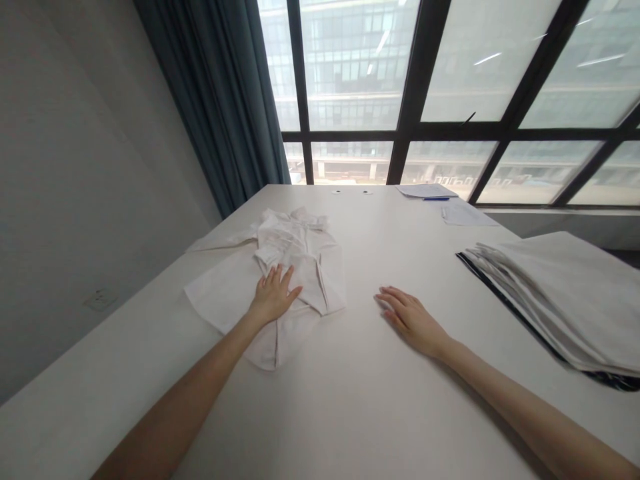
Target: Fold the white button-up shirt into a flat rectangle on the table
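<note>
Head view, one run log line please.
left hand: on garment | right hand: on table, off garment | cloths: piled at right

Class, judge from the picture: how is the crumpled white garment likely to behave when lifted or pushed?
The white garment would probably hang floppy when lifted, since it lies in loose folds and creases. Pushed, it would likely bunch rather than slide flat, being rumpled near the left hand. It is probably light, as its cloth looks thin.

No legible text, label, brand, number or sign anywhere in view.
</note>
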### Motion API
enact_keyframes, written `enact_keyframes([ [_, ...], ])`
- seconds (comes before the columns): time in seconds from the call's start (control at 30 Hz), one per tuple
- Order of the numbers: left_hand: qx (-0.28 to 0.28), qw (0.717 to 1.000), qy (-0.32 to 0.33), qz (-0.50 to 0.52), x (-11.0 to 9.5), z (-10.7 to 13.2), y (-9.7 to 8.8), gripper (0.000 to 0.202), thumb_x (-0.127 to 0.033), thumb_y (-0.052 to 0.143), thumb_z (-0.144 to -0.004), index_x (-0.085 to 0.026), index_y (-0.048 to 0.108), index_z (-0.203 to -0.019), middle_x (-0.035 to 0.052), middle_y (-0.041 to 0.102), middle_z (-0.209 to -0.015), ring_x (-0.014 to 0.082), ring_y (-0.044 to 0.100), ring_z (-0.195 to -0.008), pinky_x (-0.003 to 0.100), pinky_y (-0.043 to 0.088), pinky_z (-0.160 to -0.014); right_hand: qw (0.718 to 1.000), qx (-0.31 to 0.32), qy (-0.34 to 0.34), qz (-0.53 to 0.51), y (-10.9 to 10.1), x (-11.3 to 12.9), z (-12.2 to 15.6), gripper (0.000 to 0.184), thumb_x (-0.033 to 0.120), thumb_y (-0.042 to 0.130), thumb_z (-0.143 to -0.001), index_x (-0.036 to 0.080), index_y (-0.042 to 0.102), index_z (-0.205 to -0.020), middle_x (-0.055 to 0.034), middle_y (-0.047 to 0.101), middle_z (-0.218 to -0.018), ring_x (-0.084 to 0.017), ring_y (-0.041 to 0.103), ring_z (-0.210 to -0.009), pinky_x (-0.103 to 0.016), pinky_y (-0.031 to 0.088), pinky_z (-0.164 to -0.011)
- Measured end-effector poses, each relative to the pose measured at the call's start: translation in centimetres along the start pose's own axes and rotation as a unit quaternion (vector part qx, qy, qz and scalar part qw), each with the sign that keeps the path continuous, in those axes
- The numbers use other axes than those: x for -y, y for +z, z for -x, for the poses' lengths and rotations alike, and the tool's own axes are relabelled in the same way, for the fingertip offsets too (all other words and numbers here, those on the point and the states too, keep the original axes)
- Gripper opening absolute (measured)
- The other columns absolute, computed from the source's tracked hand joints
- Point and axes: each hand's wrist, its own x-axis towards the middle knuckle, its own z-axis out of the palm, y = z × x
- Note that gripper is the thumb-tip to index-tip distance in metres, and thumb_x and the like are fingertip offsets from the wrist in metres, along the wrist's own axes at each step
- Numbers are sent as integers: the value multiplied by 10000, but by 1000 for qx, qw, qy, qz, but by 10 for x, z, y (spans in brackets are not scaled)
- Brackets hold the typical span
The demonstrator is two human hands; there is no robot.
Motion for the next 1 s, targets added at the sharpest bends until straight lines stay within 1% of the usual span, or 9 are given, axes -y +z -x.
enact_keyframes([
  [0.1, 16, 1000, -16, 18, -39, 7, -6, 692, -538, 381, -946, -92, 317, -1471, 276, 298, -1505, 392, 251, -1414, 555, 275, -1078, 999, -3, 20, -27, 1, -3, -5, 446, 420, 343, -976, 245, 455, -1371, -102, 494, -1424, -247, 396, -1350, -477, 324, -1101],
  [0.2, 41, 998, -23, 51, -89, 17, -16, 707, -559, 366, -946, -123, 268, -1495, 246, 246, -1538, 376, 177, -1440, 546, 222, -1107, 996, -19, 51, -73, 5, -4, -14, 493, 458, 392, -944, 208, 453, -1364, -131, 505, -1406, -266, 441, -1312, -477, 344, -1083],
  [0.33, 104, 986, 19, 127, -135, 34, -28, 716, -564, 333, -954, -178, 150, -1529, 185, 190, -1573, 332, 126, -1460, 534, 192, -1129, 993, -58, 36, -96, 9, -1, -20, 449, 428, 527, -864, 197, 541, -1250, -127, 582, -1309, -285, 508, -1236, -473, 373, -1047],
  [0.43, 79, 982, 62, 162, -129, 38, -32, 638, -498, 337, -972, -187, 206, -1513, 144, 288, -1550, 280, 228, -1442, 474, 253, -1129, 991, -77, 51, -102, 7, 0, -18, 329, 353, 518, -862, 202, 584, -1146, -100, 672, -1116, -260, 610, -1051, -442, 446, -945],
  [0.53, 3, 984, 111, 138, -92, 28, -32, 498, -368, 375, -975, -181, 367, -1437, 131, 426, -1475, 234, 381, -1368, 404, 326, -1099, 989, -91, 73, -94, 2, 2, -16, 267, 294, 512, -852, 208, 597, -1090, -70, 696, -969, -234, 636, -906, -421, 466, -876],
  [0.6, -36, 988, 121, 89, -63, 18, -28, 456, -290, 412, -956, -176, 424, -1398, 136, 405, -1487, 251, 343, -1390, 432, 287, -1118, 988, -105, 71, -90, 0, 2, -16, 263, 248, 510, -836, 217, 602, -1081, -56, 695, -942, -222, 637, -897, -408, 461, -877],
  [0.73, 10, 997, 68, 36, -31, 6, -14, 586, -374, 397, -961, -103, 285, -1468, 208, 305, -1527, 305, 268, -1425, 481, 280, -1108, 989, -98, 66, -84, -2, -4, -19, 329, 141, 466, -814, 222, 606, -1101, -54, 694, -979, -191, 646, -903, -320, 497, -813],
  [0.87, 47, 998, 28, 19, -44, 14, -7, 727, -469, 344, -968, -2, 150, -1490, 270, 306, -1503, 326, 266, -1421, 496, 256, -1115, 991, -113, 65, 3, -8, -29, -19, 352, 91, 438, -808, 221, 649, -1057, -59, 697, -1011, -182, 653, -904, -286, 491, -830],
  [1.0, 48, 998, 37, 12, -72, 50, -12, 794, -535, 352, -953, 19, 153, -1486, 277, 306, -1500, 338, 262, -1421, 496, 251, -1118, 978, -161, 121, 47, -22, -74, -11, 301, 122, 458, -789, 191, 690, -969, -91, 702, -925, -224, 656, -819, -337, 497, -783],
])
